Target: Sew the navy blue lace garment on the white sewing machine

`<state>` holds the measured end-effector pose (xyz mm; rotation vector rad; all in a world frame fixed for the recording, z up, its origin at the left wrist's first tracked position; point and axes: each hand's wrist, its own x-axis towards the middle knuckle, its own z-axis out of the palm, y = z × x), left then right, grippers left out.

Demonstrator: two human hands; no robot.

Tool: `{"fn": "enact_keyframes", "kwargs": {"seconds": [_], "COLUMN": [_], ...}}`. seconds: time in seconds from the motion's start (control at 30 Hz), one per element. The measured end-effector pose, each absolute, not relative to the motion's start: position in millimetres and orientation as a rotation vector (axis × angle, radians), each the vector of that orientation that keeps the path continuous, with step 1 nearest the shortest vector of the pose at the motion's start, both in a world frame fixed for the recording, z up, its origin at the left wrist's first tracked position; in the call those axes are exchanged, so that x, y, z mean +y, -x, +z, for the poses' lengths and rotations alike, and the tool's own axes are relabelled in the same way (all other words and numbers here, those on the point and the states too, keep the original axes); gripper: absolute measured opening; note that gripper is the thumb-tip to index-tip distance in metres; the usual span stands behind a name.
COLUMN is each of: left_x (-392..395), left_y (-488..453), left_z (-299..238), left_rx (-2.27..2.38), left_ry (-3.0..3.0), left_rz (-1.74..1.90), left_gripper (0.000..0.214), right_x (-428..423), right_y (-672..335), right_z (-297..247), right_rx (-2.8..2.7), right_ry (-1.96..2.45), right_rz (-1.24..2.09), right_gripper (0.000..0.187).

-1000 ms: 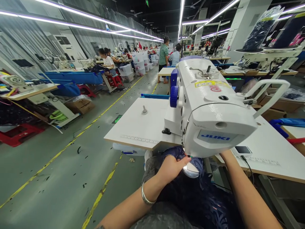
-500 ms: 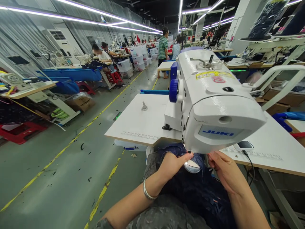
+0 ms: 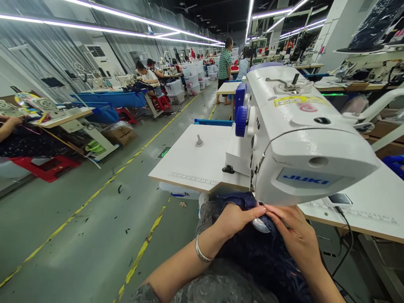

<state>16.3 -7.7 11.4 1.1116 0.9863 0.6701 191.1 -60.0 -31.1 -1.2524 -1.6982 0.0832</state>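
Note:
Dark navy fabric (image 3: 252,256) hangs over the rounded metal arm end (image 3: 261,226) of a white JUKI sewing machine (image 3: 309,164) and drapes down across my lap. My left hand (image 3: 236,221), with a silver bangle on its wrist, pinches the fabric's edge just below the machine head. On the other side my right hand (image 3: 292,229) grips the same cloth, its fingertips almost meeting my left thumb. The machine head hides the needle area and part of the cloth.
A white worktable (image 3: 192,155) with printed rulers surrounds the machine. On its right lies a phone-like device (image 3: 339,200) with a black cable. A blue handwheel (image 3: 241,121) juts from the machine's left side. Other people sit and stand at stations beyond the yellow-lined aisle.
My right hand has moved left, bringing its fingertips close to my left thumb at the fabric. The view has shifted left, and another person's hands now show at the left edge.

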Motion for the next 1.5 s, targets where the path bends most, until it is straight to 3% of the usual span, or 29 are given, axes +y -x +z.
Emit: {"fn": "enact_keyframes", "kwargs": {"seconds": [0.3,0.47,0.67,0.77,1.0,1.17,1.5], "left_x": [-6,-7,-10,-10,-9,-7,-4], "left_y": [-15,-15,-17,-20,-25,-26,-23], "left_z": [15,21,19,14,15,16,10], "left_rx": [1.033,1.078,1.129,1.182,1.194,1.185,1.194], "left_ry": [-1.162,-1.221,-1.291,-1.290,-1.264,-1.268,-1.302], "left_rz": [0.636,0.631,0.696,0.747,0.741,0.711,0.653], "left_gripper": [0.040,0.032,0.028,0.023,0.019,0.021,0.028], "right_x": [-64,-62,-69,-74,-68,-61,-57], "right_y": [-193,-197,-195,-198,-202,-201,-207], "right_z": [-30,-27,-25,-23,-27,-30,-29], "right_rx": [-1.711,-1.803,-1.635,-1.493,-1.804,-1.914,-1.907], "right_ry": [1.284,1.207,1.273,1.376,1.260,1.219,1.133], "right_rz": [-0.029,-0.124,0.029,0.024,-0.202,-0.353,-0.168], "right_gripper": [0.010,0.018,0.006,0.008,0.026,0.028,0.029]}}
